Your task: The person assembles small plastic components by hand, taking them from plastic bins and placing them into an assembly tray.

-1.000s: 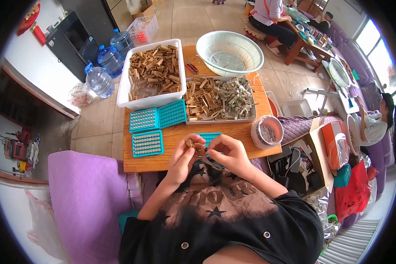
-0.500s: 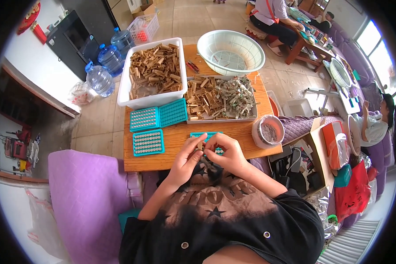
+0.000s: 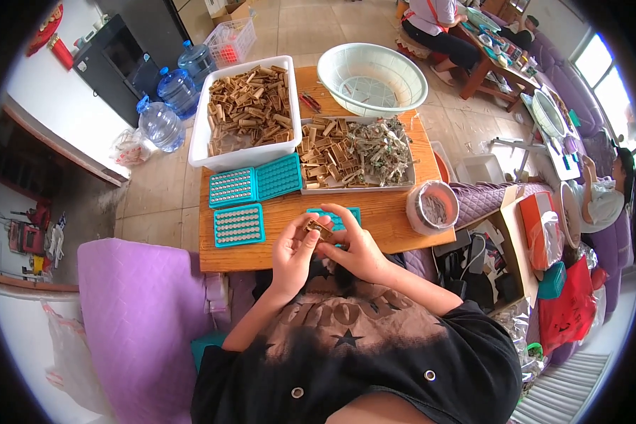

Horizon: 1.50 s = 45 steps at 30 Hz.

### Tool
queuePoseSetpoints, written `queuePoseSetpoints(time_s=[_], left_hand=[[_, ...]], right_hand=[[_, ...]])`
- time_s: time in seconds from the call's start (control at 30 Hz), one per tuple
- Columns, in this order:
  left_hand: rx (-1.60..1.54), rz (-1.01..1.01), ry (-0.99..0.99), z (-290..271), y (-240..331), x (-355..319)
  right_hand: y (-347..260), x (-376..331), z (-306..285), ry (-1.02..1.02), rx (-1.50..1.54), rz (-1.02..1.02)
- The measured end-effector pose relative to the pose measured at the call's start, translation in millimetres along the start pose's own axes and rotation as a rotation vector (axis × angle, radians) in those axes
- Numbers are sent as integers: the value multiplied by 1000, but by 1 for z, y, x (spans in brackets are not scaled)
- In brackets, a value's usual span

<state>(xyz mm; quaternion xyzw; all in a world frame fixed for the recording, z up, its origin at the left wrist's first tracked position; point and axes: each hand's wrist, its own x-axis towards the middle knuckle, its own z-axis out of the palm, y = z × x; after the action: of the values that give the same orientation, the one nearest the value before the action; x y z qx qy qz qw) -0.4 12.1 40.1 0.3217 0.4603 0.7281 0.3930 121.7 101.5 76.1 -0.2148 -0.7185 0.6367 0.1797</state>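
Note:
A small brown casing (image 3: 321,229) is between my two hands at the table's front edge. My left hand (image 3: 290,260) is closed on it, thumb and fingers pinching its near side. My right hand (image 3: 358,249) grips its other side, with the index finger arched above. What lies inside the casing is too small to make out. Just behind my fingers sits a teal tray (image 3: 352,214), partly hidden by them. To the left are another teal tray (image 3: 219,240) with rows of small silvery round pieces and an opened teal case (image 3: 279,178) with similar pieces in one half.
A white tub (image 3: 197,141) of brown casings stands at the back left. Beside it, a shallow box (image 3: 396,188) holds casings and shredded scraps. A pale green basket (image 3: 332,79), red-handled pliers (image 3: 310,103) and a grey-filled bucket (image 3: 418,220) are also on the wooden table (image 3: 311,201). Other people sit at right.
The casing has turned and now shows more of its open side. My left hand has come more upright, and my right index finger has lifted and spread. The view has shifted slightly.

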Motion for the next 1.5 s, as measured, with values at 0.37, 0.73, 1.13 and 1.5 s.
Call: queuePoseSetpoints(time_s=[0.37, 0.73, 1.13, 1.5], left_hand=[[1, -61, 80, 0, 2, -1], [-82, -188, -11, -15, -14, 3], [-267, -339, 18, -10, -2, 4], [-164, -451, -106, -25, -22, -2]], right_hand=[[10, -2, 0, 39, -76, -69], [29, -3, 4, -60, -92, 3], [38, -4, -1, 136, -235, -308], [39, 14, -19, 167, -653, -525]])
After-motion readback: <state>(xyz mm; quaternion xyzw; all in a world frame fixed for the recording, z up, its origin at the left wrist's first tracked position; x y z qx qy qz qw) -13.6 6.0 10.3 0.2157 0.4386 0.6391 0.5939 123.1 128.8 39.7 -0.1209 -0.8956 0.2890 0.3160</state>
